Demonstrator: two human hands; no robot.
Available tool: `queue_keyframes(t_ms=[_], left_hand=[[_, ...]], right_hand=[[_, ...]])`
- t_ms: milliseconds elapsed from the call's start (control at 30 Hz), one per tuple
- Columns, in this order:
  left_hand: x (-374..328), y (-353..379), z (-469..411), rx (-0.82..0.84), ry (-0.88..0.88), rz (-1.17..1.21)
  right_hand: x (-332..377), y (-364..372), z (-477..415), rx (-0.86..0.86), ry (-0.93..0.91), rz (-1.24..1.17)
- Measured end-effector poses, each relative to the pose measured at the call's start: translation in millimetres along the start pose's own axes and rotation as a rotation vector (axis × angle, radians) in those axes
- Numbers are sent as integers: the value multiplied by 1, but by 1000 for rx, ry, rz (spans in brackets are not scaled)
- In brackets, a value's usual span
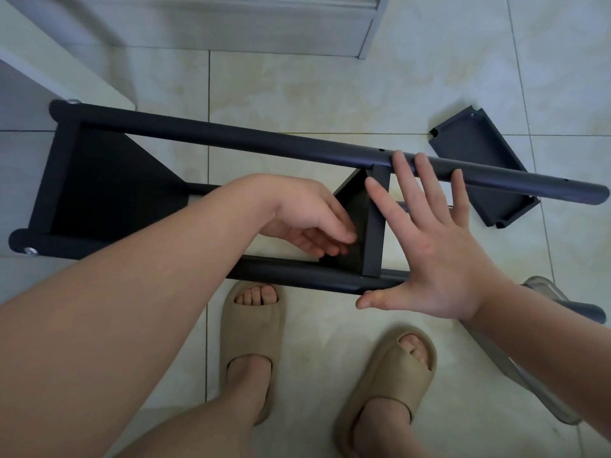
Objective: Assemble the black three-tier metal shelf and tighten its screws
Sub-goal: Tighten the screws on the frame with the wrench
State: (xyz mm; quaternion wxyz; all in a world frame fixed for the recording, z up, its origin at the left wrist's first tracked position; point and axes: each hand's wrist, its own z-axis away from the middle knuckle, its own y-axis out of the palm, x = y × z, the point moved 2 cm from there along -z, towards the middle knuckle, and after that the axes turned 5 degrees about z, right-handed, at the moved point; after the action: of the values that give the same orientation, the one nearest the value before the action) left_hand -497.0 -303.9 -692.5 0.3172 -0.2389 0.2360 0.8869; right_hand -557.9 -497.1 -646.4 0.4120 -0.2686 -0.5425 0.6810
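Observation:
The black metal shelf frame (231,138) lies on its side across the tiled floor, its poles running left to right. One tier (109,190) is fixed at the left end, and a middle tier (372,226) sits between the poles. My left hand (310,223) reaches inside the frame, its fingers resting against the middle tier's inner face. My right hand (433,239) is spread flat with straight fingers against that tier's outer side, fingertips over the upper pole and thumb at the lower pole. A loose third tier (479,166) lies on the floor at the right.
Two silver feet (30,251) show at the frame's left end. A white cabinet (49,61) stands at the upper left and a grey one (264,24) at the top. My feet in beige slippers (251,325) stand below the frame. A clear plastic object (542,292) lies at the right.

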Motion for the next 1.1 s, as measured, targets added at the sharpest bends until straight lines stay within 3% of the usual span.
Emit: queue_keyframes(t_ms=[267, 700, 1100], left_hand=[[-2, 17, -3, 79, -51, -85], [0, 24, -6, 62, -31, -8], [-3, 24, -7, 8, -78, -136]], right_hand=[[0, 1, -1, -5, 2, 1], [0, 2, 0, -20, 5, 2], [0, 3, 0, -26, 6, -3]])
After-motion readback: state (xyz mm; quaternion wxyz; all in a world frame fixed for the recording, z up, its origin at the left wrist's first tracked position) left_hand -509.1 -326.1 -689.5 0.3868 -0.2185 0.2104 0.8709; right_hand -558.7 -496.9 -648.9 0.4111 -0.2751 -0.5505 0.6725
